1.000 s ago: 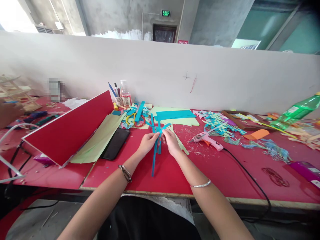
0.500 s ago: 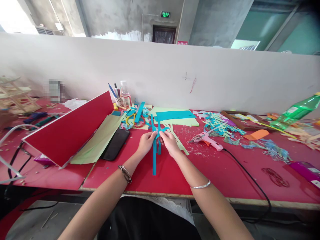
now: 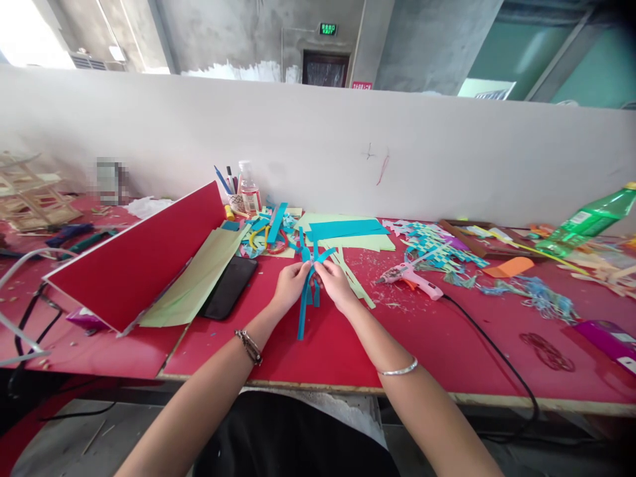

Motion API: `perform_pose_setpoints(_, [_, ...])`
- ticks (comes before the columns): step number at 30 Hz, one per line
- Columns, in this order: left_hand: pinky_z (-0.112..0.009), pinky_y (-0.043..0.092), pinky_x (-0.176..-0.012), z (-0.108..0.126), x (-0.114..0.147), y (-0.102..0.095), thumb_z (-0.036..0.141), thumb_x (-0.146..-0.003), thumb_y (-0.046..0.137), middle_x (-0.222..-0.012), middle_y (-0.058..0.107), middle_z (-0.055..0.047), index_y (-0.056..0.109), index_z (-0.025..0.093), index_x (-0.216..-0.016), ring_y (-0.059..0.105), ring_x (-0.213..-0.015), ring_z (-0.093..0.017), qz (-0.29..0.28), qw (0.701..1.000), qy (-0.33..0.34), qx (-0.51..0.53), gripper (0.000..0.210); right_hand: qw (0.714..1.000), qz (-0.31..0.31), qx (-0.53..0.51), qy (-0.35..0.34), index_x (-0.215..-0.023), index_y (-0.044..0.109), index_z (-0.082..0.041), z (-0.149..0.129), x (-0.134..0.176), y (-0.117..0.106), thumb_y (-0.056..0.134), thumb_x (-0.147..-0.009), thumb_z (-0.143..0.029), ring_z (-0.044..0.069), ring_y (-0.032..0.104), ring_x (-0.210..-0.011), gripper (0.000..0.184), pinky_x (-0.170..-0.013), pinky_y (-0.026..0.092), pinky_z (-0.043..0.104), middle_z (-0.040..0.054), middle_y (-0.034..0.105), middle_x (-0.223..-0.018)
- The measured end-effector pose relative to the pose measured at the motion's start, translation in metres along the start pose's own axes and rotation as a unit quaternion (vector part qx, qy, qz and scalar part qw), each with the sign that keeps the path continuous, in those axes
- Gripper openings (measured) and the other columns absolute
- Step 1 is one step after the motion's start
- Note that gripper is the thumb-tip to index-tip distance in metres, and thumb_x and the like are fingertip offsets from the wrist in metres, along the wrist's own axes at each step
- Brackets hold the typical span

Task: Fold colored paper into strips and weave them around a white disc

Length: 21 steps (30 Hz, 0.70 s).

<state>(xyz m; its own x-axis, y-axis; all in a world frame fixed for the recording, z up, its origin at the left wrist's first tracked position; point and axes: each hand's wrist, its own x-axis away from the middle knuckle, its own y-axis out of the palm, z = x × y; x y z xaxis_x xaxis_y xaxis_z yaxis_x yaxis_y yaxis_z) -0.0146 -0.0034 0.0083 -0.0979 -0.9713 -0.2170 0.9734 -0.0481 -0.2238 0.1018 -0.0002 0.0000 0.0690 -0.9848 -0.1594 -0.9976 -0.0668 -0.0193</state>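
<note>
Between my two hands are several blue paper strips (image 3: 302,318) that cross one another, their ends sticking out upward, sideways and down. My left hand (image 3: 293,281) pinches them from the left, fingertips at the crossing. From the other side my right hand (image 3: 334,281) pinches the same strips, thumb close to the left thumb. One long strip hangs down toward the near edge of the table. How the strips are joined at the crossing is hidden by my fingers. Just behind lie pale green sheets (image 3: 342,244) with wide blue paper strips (image 3: 348,229) on top.
A pink glue gun (image 3: 415,279) with a black cord lies to the right. On the left are a black phone (image 3: 229,288), green paper (image 3: 193,278) and a standing red board (image 3: 144,255). Scissors (image 3: 258,237) rest among paper scraps. A green bottle (image 3: 586,222) leans far right.
The long blue strip's lower end has swung slightly left and up, and the strip pointing right has tilted upward. Both hands keep their pinch in nearly the same place.
</note>
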Motion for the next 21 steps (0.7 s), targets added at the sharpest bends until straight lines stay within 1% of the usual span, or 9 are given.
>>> perform_pose_setpoints(4, [-0.019,0.035,-0.043,-0.0024,-0.0003,0.0012,0.048,-0.076,0.041,-0.046,0.051,0.002,0.052,0.014,-0.055,0.045,-0.042,-0.009,-0.036,0.999,-0.012,0.008,0.041,1.000,0.022,-0.007,-0.002,-0.057,0.040,-0.020,-0.0020,0.0000,-0.0020,0.048,-0.072,-0.046,0.009,0.038,-0.045,0.031,-0.045,0.029,0.024,-0.0047,0.039,-0.050])
perform_pose_setpoints(6, [-0.019,0.034,-0.042,-0.0033,-0.0009,0.0012,0.049,-0.075,0.041,-0.045,0.051,0.002,0.053,0.014,-0.055,0.045,-0.041,-0.009,-0.043,0.999,-0.013,0.007,0.042,1.000,0.022,-0.010,-0.001,-0.056,0.039,-0.020,-0.0033,0.0001,-0.0022,0.047,-0.072,-0.047,0.009,0.038,-0.045,0.032,-0.045,0.030,0.024,-0.0049,0.039,-0.049])
perform_pose_setpoints(13, [-0.018,0.030,-0.041,-0.0006,-0.0003,-0.0003,0.047,-0.076,0.041,-0.043,0.050,0.003,0.053,0.013,-0.053,0.042,-0.039,-0.008,-0.024,1.000,0.000,-0.004,0.043,1.000,-0.014,-0.018,0.014,-0.059,0.045,-0.020,-0.0017,-0.0006,0.0003,0.048,-0.071,-0.043,0.009,0.041,-0.045,0.026,-0.045,0.030,0.023,-0.0044,0.042,-0.050])
perform_pose_setpoints(19, [-0.018,0.030,-0.042,-0.0051,-0.0020,-0.0006,0.048,-0.077,0.039,-0.043,0.048,0.003,0.048,0.014,-0.050,0.040,-0.040,-0.007,0.007,1.000,0.005,-0.006,0.044,1.000,-0.011,-0.017,0.012,-0.056,0.043,-0.019,0.0007,-0.0003,0.0010,0.050,-0.070,-0.044,0.008,0.038,-0.044,0.029,-0.045,0.029,0.023,-0.0052,0.040,-0.048])
perform_pose_setpoints(21, [-0.018,0.032,-0.042,-0.0064,-0.0028,-0.0001,0.048,-0.078,0.037,-0.044,0.049,0.003,0.048,0.014,-0.051,0.042,-0.040,-0.007,0.003,1.000,0.003,-0.002,0.045,1.000,-0.005,-0.018,0.008,-0.055,0.042,-0.019,0.0005,-0.0002,0.0009,0.049,-0.070,-0.044,0.008,0.038,-0.045,0.030,-0.045,0.029,0.023,-0.0051,0.040,-0.048])
